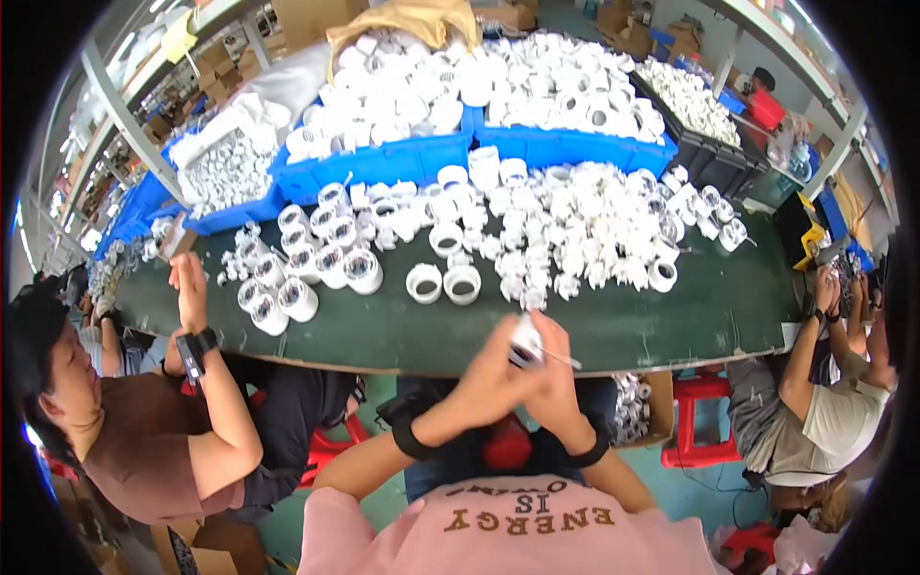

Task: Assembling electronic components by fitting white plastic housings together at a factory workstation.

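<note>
At the table's front edge, my left hand (487, 376) and my right hand (555, 383) are closed together around a white round housing (526, 337). Its dark opening shows between my fingers, and a thin pale wire sticks out to the right. My fingers hide most of it. Just beyond my hands lies a heap of small white plastic parts (546, 235). Two white rings (462, 285) stand side by side on the green table, left of that heap. Farther left, several white housings with shiny insides (329, 264) stand in a cluster.
Blue bins (383, 171) piled with white parts line the back of the green table (402, 335). A black crate (714, 158) stands at back right. One person (144, 422) sits at left, another (834, 383) at right. A cardboard box (659, 407) and red stool (700, 426) are below.
</note>
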{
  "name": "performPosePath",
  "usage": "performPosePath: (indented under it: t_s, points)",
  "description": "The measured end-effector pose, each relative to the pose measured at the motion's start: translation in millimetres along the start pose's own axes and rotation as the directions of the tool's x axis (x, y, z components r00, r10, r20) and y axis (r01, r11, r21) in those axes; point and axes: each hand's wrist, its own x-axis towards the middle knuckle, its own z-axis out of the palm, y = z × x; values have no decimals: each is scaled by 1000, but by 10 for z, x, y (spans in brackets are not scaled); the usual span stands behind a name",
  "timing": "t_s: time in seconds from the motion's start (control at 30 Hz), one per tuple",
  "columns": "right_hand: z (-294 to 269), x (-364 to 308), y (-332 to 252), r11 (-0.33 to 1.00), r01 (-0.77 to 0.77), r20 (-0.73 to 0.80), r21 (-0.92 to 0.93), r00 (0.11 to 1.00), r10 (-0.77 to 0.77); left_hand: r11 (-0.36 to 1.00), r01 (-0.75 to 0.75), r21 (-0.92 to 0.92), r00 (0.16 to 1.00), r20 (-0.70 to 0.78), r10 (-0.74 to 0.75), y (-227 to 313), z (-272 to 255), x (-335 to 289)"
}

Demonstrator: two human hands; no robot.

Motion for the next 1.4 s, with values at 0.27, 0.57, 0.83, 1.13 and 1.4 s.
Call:
performPosePath:
  t_s: [0.27,0.57,0.83,1.13,1.4]
  points:
    - [-347,176,385,947,41,-249,-319,960,-126,495,-34,868,772,-292,564,75,-1851,2017]
    - [-196,127,497,931,34,-234,-363,964,-127,146,391,908,906,-408,111,208,-2608,2738]
    - [-196,100,540,981,-88,-342,-175,939,23,395,157,905,815,-344,466,270,-2376,2693]
    - [-552,175,119,963,-86,-257,254,954,153,459,-714,529,696,461,551,662,-1021,744]
    - [-904,281,-559,919,-352,587,175,787,190,688,-715,123,594,626,506,947,-769,106]
